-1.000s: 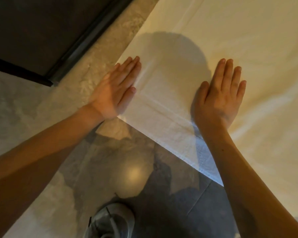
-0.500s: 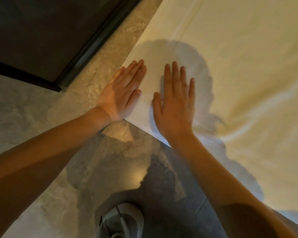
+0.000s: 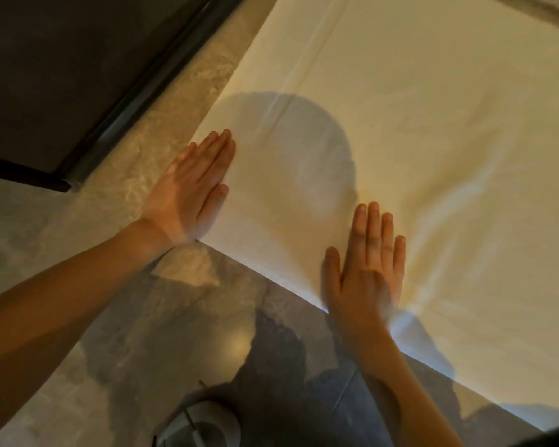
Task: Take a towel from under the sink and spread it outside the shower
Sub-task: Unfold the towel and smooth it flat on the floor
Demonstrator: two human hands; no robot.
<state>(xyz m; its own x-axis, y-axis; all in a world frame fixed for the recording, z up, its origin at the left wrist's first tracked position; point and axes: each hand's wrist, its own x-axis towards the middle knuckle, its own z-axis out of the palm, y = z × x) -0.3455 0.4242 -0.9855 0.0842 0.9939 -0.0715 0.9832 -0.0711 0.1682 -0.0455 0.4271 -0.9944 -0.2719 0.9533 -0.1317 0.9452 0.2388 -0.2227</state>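
Note:
A large white towel [image 3: 417,130] lies spread on the stone floor, filling the upper right of the view. My left hand [image 3: 191,188] presses flat on its near left corner, fingers together and extended. My right hand [image 3: 365,266] lies flat on the towel's near edge, fingers slightly apart, with soft wrinkles fanning out to its right. Neither hand grips the cloth. The shadow of my head falls on the towel between the hands.
A dark shower threshold with a black frame [image 3: 117,101] runs diagonally at the upper left, beside a pale marble strip [image 3: 162,130]. Grey glossy floor tiles [image 3: 181,333] lie below the towel. My shoe [image 3: 200,427] shows at the bottom edge.
My right hand slid left toward the left hand, then back right along the towel's near edge. The left hand stayed on the corner.

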